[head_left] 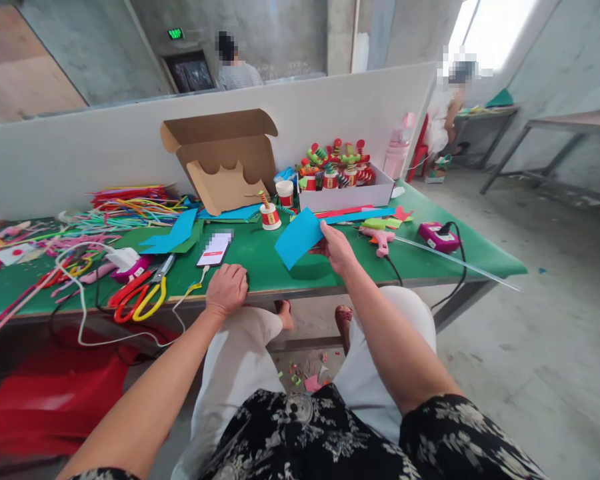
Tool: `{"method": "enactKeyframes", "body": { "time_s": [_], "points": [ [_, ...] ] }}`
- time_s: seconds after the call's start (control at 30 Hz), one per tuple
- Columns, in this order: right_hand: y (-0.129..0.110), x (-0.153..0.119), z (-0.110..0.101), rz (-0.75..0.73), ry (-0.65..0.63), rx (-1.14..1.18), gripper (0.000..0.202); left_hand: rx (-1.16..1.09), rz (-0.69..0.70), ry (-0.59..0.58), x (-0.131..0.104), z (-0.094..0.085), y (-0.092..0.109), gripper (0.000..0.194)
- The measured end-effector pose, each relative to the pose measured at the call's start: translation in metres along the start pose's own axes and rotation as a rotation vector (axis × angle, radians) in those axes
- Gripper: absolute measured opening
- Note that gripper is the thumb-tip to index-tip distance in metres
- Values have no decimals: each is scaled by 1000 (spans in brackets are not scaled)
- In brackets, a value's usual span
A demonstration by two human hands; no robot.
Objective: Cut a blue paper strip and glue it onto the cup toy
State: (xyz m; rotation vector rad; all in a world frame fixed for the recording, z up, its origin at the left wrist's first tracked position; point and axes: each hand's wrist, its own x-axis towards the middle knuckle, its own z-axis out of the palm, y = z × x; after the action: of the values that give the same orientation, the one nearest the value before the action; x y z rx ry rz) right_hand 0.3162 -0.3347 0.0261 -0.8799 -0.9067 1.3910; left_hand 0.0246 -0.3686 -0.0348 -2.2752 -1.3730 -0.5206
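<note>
My right hand (337, 248) pinches a rectangular sheet of blue paper (300, 239) by its right edge, tilted above the green tabletop. Part of the fingers is hidden behind the sheet. My left hand (227, 289) rests at the table's front edge, fingers curled in and nothing visible in them. Just beyond it lies a phone (216, 249) with its screen lit and a white cable plugged in. Behind the blue sheet stands a small red-and-white paper cup figure (270, 217) with a striped coil on top. A pink glue gun (379, 240) lies to the right of my right hand.
Scissors (143, 297), a purple power block (130, 269) and cables crowd the left side. Behind are colourful pipe cleaners (135, 203), an open cardboard box (225, 160) and a white box (347, 197) of finished figures. Another purple block (437, 237) and a clear stick (460, 263) lie right.
</note>
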Motion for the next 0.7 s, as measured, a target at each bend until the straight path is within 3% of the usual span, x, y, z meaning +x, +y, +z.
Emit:
{"method": "enactKeyframes", "body": {
  "time_s": [0.37,0.5,0.7],
  "points": [
    [6,-8,-40,1,-104,-65,41,-13,-7,-45,1,1,-2,29],
    [15,-9,-39,30,36,6,38,-33,-23,-50,2,-5,3,26],
    [18,-8,-39,4,60,-49,41,-33,-43,-66,7,-14,11,24]
  ]
}}
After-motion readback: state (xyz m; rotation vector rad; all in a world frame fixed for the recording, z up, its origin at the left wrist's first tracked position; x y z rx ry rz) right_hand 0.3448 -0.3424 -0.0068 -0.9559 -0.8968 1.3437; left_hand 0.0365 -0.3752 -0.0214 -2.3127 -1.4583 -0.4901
